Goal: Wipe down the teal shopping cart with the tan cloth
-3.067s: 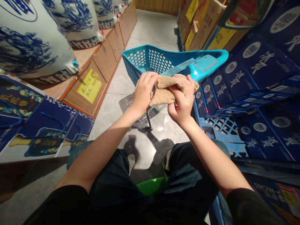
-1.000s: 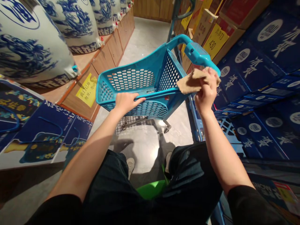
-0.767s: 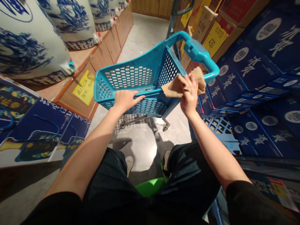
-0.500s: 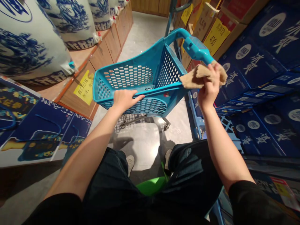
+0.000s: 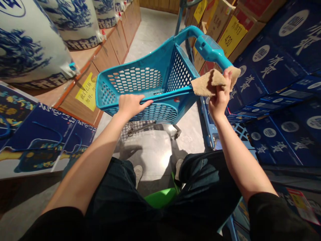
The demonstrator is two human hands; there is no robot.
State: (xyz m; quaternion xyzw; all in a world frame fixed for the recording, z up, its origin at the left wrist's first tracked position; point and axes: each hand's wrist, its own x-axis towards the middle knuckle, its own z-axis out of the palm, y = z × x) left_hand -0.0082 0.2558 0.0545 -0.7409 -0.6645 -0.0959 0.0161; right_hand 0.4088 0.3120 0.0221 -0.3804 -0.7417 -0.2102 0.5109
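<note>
A blue plastic shopping cart (image 5: pixel 147 77) stands sideways in front of me, its perforated basket holding nothing that I can see. My left hand (image 5: pixel 130 105) grips the cart's near rim, fingers over the edge and thumb along it. In my right hand (image 5: pixel 222 97) is a tan cloth (image 5: pixel 207 82), folded and bunched. The hand presses it around the near end of the cart's handle (image 5: pixel 210 48); one flap hangs toward the basket rim. The cloth hides the part of the handle under it.
Large blue-and-white jars (image 5: pixel 75 23) stand on a wooden cabinet (image 5: pixel 107 50) at left, above blue gift bags (image 5: pixel 50 134). Stacked blue boxes (image 5: pixel 271 67) and cartons with yellow price signs (image 5: pixel 230 36) line the right. A green object (image 5: pixel 160 198) shows between my legs.
The cart and both hands appear slightly further left in view. My right hand has shifted a little with the cloth at the handle's end; my left hand keeps its hold on the rim.
</note>
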